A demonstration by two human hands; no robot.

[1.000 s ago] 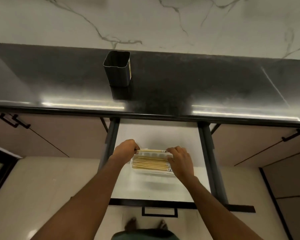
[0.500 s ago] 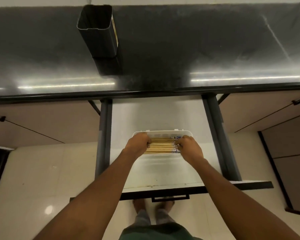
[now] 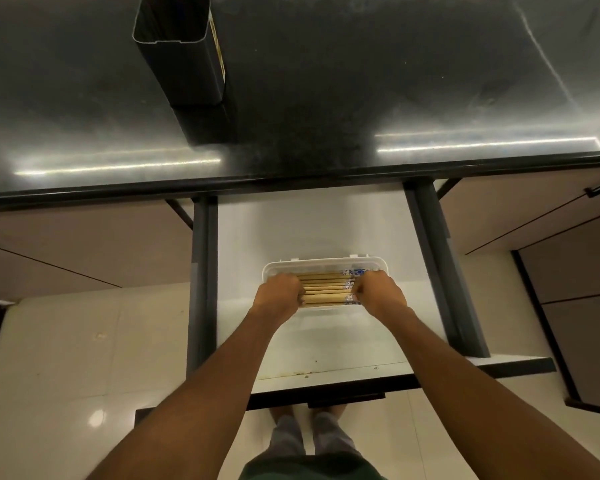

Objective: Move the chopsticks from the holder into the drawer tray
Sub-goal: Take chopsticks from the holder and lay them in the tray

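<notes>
Several wooden chopsticks point(image 3: 323, 289) are lying side by side, flat and crosswise, inside the clear drawer tray point(image 3: 326, 262), their printed ends pointing toward the tray's right side. Your left grip point(image 3: 280, 292) is curling its fingers over the bundle's plain ends at the tray's left end. Your right grip point(image 3: 378, 293) is curling over the printed ends at the tray's right end. Both bare hands are clenching on the chopsticks, seemingly squaring the bundle up between them.

The tray is sitting on the white bottom of the open drawer point(image 3: 291, 230), roughly midway between its dark side rails. Beyond the tray, up on the dark glossy tabletop point(image 3: 361, 81) and off to the tray's left, the black holder point(image 3: 181, 60) is standing upright, well apart from the tray. Its mouth is facing you and nothing is sticking out of it. The inside is showing only darkness, so you cannot be fully sure it is empty, but no chopstick is visible there.

Judging from this, the transfer is looking almost complete. Every chopstick in view is resting inside the tray, with none lying on the tabletop or on the drawer bottom around the tray. What is remaining is probably only tidying: finishing the alignment, releasing both grips, and lifting them clear of the tray.
</notes>
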